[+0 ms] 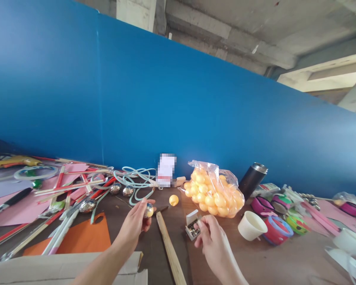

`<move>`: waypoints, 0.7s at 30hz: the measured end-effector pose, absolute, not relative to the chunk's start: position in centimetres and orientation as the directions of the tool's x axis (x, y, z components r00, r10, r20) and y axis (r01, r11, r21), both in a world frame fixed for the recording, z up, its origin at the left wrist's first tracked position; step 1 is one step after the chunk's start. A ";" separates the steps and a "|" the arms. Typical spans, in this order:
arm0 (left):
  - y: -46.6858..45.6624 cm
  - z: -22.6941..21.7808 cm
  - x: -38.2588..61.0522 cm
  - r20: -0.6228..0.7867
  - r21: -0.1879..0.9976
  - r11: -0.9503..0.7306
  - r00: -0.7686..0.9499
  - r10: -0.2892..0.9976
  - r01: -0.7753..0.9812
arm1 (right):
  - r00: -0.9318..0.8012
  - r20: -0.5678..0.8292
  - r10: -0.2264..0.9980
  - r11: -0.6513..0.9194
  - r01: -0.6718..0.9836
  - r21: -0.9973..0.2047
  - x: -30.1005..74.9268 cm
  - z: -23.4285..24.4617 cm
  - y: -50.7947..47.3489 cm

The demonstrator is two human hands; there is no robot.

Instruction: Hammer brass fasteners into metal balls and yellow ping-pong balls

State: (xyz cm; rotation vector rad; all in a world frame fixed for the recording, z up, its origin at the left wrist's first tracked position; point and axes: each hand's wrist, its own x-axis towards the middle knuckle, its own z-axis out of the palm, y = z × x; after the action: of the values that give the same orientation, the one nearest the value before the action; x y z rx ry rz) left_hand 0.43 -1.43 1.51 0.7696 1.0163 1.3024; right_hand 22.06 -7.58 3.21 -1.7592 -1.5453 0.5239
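My left hand (136, 221) is closed around a small ball (149, 211), part shiny silver and part yellow, held above the dark table. To the right, the fingers of my right hand (210, 236) are bent and pinched at the edge of a small open box (192, 236) with its white flap up. Tiny shiny metal pieces lie inside the box. What the right fingertips pinch is too small to tell. A loose orange ball (173, 200) sits on the table beyond and between the hands. Below it lies a wooden stick (169, 249).
A clear bag of orange balls (213, 194) stands beyond my right hand, near a black bottle (253, 180) and a cream cup (252, 225). Sticks, foil-covered balls (88, 205) and orange paper (86, 237) crowd the left. A blue partition (178, 99) rises behind.
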 end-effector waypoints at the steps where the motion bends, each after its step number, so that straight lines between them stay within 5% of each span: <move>1: -1.6 1.9 0.5 -0.171 0.893 0.157 0.004 0.985 -0.421 | 0.191 0.139 0.972 0.003 0.576 -0.818 21.7 3.2 -7.8; 8: -3.9 3.5 2.2 -0.199 0.816 0.297 0.242 0.950 -0.496 | 0.066 0.084 0.994 0.068 0.213 -0.975 19.1 3.8 -9.2; 21: -5.9 2.5 3.4 -0.070 0.778 0.403 0.570 0.819 -0.483 | -0.104 -0.027 0.994 -0.045 -0.179 -0.983 17.3 3.8 -9.7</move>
State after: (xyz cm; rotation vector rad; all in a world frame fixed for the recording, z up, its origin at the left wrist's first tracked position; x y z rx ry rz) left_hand 3.44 -5.92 2.49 0.7881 0.4882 0.8643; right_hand 17.32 -9.65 3.76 -1.0490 -1.1277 1.3906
